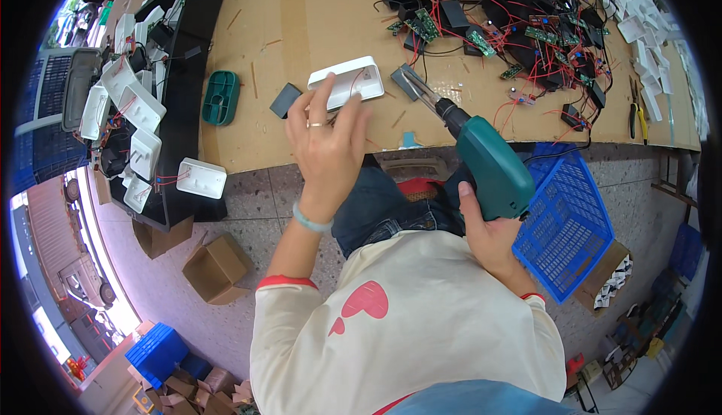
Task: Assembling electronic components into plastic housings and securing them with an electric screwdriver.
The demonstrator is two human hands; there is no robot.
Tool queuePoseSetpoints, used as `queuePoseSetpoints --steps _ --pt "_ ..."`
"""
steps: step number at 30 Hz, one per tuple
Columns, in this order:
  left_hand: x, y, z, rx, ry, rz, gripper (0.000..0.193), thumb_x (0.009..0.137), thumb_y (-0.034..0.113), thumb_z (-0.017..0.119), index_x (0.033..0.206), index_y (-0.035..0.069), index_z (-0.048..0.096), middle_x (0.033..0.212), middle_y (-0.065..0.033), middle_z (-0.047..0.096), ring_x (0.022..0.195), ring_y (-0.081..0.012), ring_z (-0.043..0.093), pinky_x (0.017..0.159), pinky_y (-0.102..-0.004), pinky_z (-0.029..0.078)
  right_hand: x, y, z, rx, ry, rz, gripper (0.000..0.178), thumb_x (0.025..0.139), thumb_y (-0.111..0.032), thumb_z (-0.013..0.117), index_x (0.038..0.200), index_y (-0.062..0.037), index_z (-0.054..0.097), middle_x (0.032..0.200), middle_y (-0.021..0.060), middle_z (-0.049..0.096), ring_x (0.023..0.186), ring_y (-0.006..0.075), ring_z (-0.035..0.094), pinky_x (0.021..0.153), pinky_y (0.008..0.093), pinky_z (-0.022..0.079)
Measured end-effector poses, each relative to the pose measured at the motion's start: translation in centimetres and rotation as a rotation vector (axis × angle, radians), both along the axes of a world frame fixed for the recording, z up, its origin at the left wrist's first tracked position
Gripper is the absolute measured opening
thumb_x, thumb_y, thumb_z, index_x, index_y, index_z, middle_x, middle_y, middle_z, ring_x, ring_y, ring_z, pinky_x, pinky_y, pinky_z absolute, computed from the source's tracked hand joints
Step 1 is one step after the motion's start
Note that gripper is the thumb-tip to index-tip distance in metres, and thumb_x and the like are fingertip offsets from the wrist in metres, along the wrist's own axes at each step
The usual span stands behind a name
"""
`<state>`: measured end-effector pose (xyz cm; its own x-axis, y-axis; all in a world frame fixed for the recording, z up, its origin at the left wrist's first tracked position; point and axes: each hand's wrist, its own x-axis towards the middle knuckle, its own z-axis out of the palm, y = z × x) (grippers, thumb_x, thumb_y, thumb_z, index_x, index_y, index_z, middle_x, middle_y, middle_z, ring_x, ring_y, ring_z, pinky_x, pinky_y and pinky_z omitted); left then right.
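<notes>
My left hand (329, 140) lies over the near side of a shallow white plastic housing (369, 66), its fingers spread and reaching over the rim. A thin red wire shows inside the housing; my thumb is hidden. In my right hand (490, 238) is a green electric screwdriver (492, 167), gripped by its handle end. Its metal tip points to the far left, over a small dark grey block (403, 85) just right of the housing. Another dark grey block (284, 100) rests left of the housing, near my left fingers.
A green oval tray (220, 97) stands left on the cardboard-covered table (263, 9). Beyond it, a black bin (192, 46) carries wired white housings. Wired circuit boards (541, 35) pile up far right, near yellow-handled pliers (641, 118). A blue crate (564, 219) sits below the table edge.
</notes>
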<state>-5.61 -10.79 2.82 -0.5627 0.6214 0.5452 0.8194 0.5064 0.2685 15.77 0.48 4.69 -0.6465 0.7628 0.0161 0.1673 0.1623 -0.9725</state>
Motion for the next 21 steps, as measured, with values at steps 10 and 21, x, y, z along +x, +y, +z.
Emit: queuePoseSetpoints --steps 10,21 --pt "-2.2 -2.5 0.6 -0.201 -0.125 -0.461 0.018 0.076 0.013 0.080 0.094 0.011 0.076 0.132 -0.0039 0.064 0.125 -0.0318 0.053 0.103 -0.0460 0.040 0.8 0.0 -0.5 0.063 0.032 0.024 0.030 0.092 -0.005 0.072 0.119 0.0025 0.063 0.088 0.0019 0.064 0.066 0.0053 0.057 0.056 0.0211 0.048" --pt "-2.9 0.7 0.3 0.093 0.002 -0.197 0.012 0.079 0.010 0.075 0.085 0.006 0.066 0.128 -0.0109 0.062 0.128 -0.0360 0.050 0.104 -0.0525 0.037 0.5 -0.7 0.7 -0.007 -0.042 0.027 0.016 0.088 0.000 0.073 0.103 0.0047 0.069 0.091 0.0092 0.072 0.082 0.0124 0.066 0.075 0.0260 0.052"
